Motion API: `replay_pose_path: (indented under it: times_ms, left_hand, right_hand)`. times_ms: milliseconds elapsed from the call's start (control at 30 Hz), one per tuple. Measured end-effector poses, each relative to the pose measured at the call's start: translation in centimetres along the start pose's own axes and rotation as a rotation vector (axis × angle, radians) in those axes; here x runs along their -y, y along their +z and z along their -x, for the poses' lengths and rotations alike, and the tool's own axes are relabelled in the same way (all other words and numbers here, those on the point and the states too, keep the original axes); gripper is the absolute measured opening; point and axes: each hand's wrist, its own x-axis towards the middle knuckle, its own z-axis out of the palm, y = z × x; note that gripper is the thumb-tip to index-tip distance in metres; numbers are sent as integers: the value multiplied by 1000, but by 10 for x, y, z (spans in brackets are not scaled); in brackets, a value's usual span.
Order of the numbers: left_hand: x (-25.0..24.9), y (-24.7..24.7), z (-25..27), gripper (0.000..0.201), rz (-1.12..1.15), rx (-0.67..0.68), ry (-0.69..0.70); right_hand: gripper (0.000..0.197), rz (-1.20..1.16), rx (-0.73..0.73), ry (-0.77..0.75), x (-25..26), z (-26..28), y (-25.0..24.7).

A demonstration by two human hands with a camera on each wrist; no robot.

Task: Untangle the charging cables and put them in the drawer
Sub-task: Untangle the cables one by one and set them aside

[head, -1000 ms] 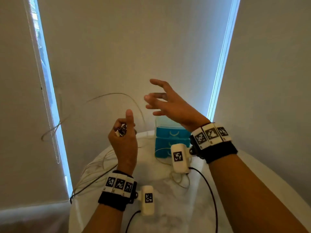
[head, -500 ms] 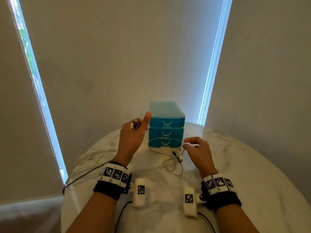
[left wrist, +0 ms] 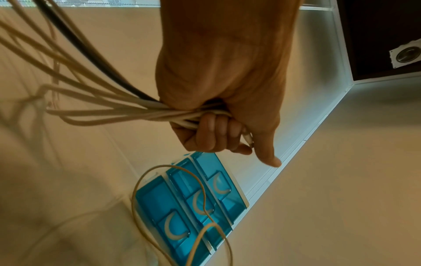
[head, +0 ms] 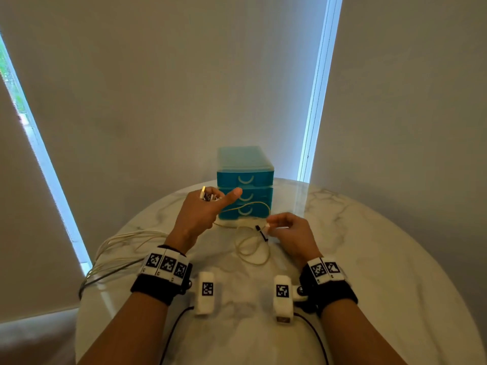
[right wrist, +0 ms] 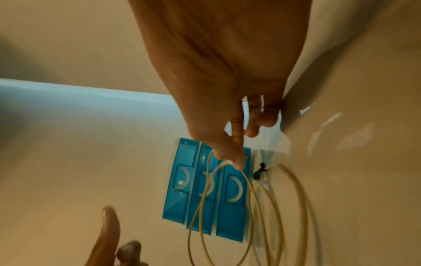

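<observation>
My left hand (head: 208, 204) is raised over the table and grips a bundle of cables (left wrist: 127, 108), white ones and a black one, with plug ends sticking out past the knuckles and the thumb stretched out. The bundle trails left over the table edge (head: 116, 248). My right hand (head: 279, 227) pinches the white end of one thin cable (right wrist: 224, 162) between thumb and forefinger. That cable loops on the marble (head: 250, 248) with a black tie (head: 262, 233) on it. The blue three-drawer box (head: 245, 185) stands just behind both hands, all drawers closed.
The round white marble table (head: 369, 259) stands against window blinds. Its left edge lies close to the hanging cables. Bright window strips show at left and right. Wrist cameras with black leads sit near the table's front.
The right hand came down from mid-air to the table and took hold of a cable end. The left hand lowered with its bundle. The view tilted down.
</observation>
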Motion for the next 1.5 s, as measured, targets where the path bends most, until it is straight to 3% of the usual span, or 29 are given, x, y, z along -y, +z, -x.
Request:
replay_pose_path:
  times_ms: [100,200,367,500,667,733,833,933,1067,1267,1367,1400,1500]
  left_hand:
    - [-1,-2,-1,63,32,-23,-25]
    - [-2,-1,1,71,21,23,-19]
    - [-9,5,9,43,-66,106,36]
    - [-13,7,14,23,-176,285,62]
    - [-8,7,12,29,-288,361,21]
    - [-8,3,13,43,-212,378,6]
    - [-12,-3,10,81,81,323,-53]
    - [-13,-5,2,87,402,259,-192]
    - [-7,-1,-2,87,648,156,-259]
    - [-9,13,5,86,451,145,-211]
    - [-8,16,8,43,356,169,-132]
    - [-9,16,9,39,335,140,-126]
    - [-5,13,3,55,336,66,-139]
  right_hand:
    - [28,-339,-111,-32,10,0,-7]
    - [28,-546,-122,-17,18,2,-7]
    - [23,-698,1,-55,29,13,5]
    - [28,-812,131,21,37,20,13]
    - [28,-936,151,156,46,26,18]
    - [22,-962,117,193,45,26,18]
    - [16,-976,155,242,42,26,22]
    - [37,-880,190,163,45,29,37]
    - [31,-728,363,30,53,48,57]
    - [26,-789,327,60,57,58,67]
    - [38,-809,300,75,56,57,68]
    - [41,-799,303,78,55,57,68]
    - [45,-654,394,65,57,57,64]
